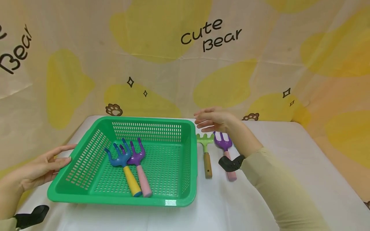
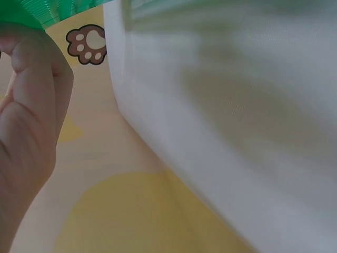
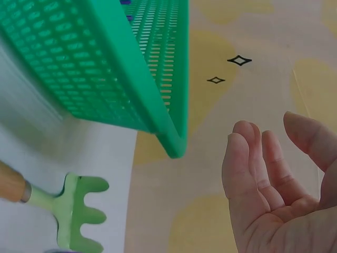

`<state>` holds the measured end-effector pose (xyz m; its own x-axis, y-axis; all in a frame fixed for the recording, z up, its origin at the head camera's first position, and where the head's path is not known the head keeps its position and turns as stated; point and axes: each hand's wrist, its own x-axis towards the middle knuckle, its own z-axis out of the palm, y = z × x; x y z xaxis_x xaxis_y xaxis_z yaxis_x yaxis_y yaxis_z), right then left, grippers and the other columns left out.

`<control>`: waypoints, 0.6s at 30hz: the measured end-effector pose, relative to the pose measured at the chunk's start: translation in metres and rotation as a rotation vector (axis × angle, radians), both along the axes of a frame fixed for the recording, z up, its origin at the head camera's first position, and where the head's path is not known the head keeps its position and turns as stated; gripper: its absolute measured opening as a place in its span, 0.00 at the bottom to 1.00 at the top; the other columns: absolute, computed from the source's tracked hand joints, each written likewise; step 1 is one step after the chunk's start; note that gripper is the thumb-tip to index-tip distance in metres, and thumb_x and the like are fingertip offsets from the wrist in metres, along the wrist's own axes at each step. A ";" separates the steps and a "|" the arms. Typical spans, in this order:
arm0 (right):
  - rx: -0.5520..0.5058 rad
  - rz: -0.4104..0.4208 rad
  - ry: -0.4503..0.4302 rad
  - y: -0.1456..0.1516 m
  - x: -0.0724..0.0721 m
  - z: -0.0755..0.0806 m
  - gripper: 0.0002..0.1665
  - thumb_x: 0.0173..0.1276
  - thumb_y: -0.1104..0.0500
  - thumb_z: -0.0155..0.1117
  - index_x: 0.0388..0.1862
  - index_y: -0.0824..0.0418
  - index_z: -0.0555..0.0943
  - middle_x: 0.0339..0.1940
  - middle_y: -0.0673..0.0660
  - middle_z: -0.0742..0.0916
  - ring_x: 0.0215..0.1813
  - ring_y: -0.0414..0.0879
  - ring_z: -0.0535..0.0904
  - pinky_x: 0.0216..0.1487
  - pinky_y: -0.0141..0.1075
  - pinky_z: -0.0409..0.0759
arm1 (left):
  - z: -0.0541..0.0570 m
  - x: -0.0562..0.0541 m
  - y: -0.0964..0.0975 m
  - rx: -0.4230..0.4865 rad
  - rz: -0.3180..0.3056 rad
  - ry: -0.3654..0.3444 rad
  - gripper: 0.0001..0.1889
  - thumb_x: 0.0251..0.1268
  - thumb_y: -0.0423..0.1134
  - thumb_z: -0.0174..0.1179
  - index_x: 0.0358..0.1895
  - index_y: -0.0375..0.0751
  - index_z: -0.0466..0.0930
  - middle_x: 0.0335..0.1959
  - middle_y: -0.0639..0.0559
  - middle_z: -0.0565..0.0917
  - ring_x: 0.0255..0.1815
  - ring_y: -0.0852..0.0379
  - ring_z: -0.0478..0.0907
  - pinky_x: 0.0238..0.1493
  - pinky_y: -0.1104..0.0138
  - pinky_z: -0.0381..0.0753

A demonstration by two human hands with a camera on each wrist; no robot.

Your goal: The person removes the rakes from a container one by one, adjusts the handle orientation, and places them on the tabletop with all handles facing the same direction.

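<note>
My left hand (image 1: 43, 166) grips the left rim of a green plastic basket (image 1: 124, 200), thumb over the edge. Inside lie a blue hand rake with a yellow handle (image 1: 132, 181) and a purple fork with a pink handle (image 1: 143, 181), side by side, the rake's head overlapping the fork's. Off the basket's back right corner, my right hand (image 1: 214, 120) hovers with relaxed fingers and nothing between them. Below it on the table are a light green rake (image 1: 207, 163) with a wooden handle and another purple fork (image 1: 224, 144), its pink handle partly hidden by my wrist strap.
The white table (image 1: 289, 179) reaches back to a yellow-patterned cloth backdrop (image 1: 162, 41). A bit of something blue (image 1: 234, 148) peeks out beside my right forearm. Each wrist wears a black strap mount (image 1: 231, 163).
</note>
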<state>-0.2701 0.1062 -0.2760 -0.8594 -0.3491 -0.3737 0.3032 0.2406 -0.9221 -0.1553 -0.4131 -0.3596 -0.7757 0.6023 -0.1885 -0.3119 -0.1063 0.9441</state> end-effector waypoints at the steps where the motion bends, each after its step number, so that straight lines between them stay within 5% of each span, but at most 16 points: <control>1: -0.004 0.001 -0.002 -0.003 0.000 -0.001 0.21 0.69 0.60 0.57 0.59 0.65 0.71 0.56 0.68 0.77 0.50 0.56 0.80 0.48 0.40 0.81 | 0.000 0.000 0.000 0.006 -0.008 -0.001 0.28 0.76 0.28 0.32 0.61 0.68 0.69 0.48 0.49 0.81 0.46 0.49 0.81 0.47 0.58 0.80; 4: -0.026 0.005 -0.018 -0.012 0.000 -0.002 0.20 0.69 0.61 0.57 0.58 0.66 0.72 0.57 0.69 0.76 0.51 0.58 0.79 0.43 0.37 0.82 | -0.001 0.000 -0.002 0.017 -0.019 0.002 0.28 0.76 0.28 0.31 0.61 0.68 0.69 0.49 0.49 0.81 0.46 0.49 0.81 0.47 0.58 0.80; 10: -0.063 0.024 -0.032 -0.028 0.001 -0.007 0.23 0.68 0.64 0.56 0.61 0.69 0.70 0.51 0.67 0.79 0.39 0.50 0.81 0.34 0.33 0.82 | -0.002 -0.001 -0.003 0.034 -0.020 0.001 0.28 0.76 0.28 0.31 0.61 0.68 0.69 0.49 0.49 0.81 0.47 0.49 0.81 0.47 0.57 0.80; 18: -0.047 0.056 -0.034 -0.044 0.005 -0.012 0.22 0.68 0.64 0.57 0.60 0.69 0.71 0.48 0.64 0.81 0.34 0.46 0.81 0.33 0.33 0.82 | -0.001 -0.002 -0.001 0.043 -0.022 -0.001 0.28 0.76 0.27 0.31 0.61 0.67 0.70 0.49 0.48 0.81 0.47 0.48 0.81 0.47 0.57 0.80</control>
